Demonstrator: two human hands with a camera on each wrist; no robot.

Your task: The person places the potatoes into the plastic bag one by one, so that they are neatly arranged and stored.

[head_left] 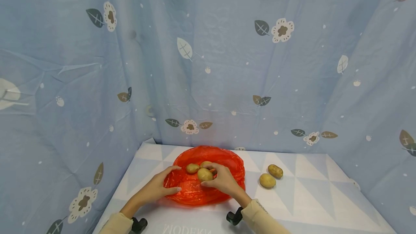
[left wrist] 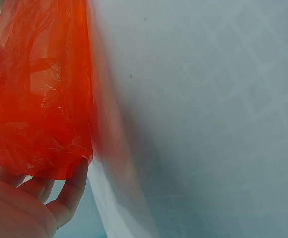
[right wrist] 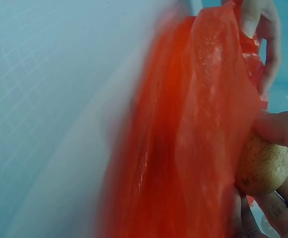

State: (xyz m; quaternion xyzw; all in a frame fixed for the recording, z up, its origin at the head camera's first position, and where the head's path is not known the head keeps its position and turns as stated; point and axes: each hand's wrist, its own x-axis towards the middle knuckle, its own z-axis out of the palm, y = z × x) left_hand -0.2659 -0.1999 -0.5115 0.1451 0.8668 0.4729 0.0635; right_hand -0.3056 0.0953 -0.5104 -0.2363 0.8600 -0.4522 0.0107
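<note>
A red plastic bag (head_left: 188, 194) lies with its mouth spread wide on the table. My left hand (head_left: 158, 186) holds its left edge, thumb and fingers set apart around the plastic. In the left wrist view, fingertips (left wrist: 79, 171) meet the bag's side. Over the bag's mouth, my right hand (head_left: 225, 182) grips a yellow-brown potato (head_left: 204, 174) between thumb and fingers. The right wrist view shows this potato (right wrist: 263, 163) close beside the red film. Behind it in the bag are a potato (head_left: 192, 168) and another (head_left: 205, 163), partly covered by the right hand.
Two loose potatoes, a rounder one (head_left: 267, 181) and a longer one (head_left: 275, 171), lie on the patterned table (head_left: 312, 198) right of the bag. A blue floral curtain (head_left: 227, 82) hangs behind and along both sides.
</note>
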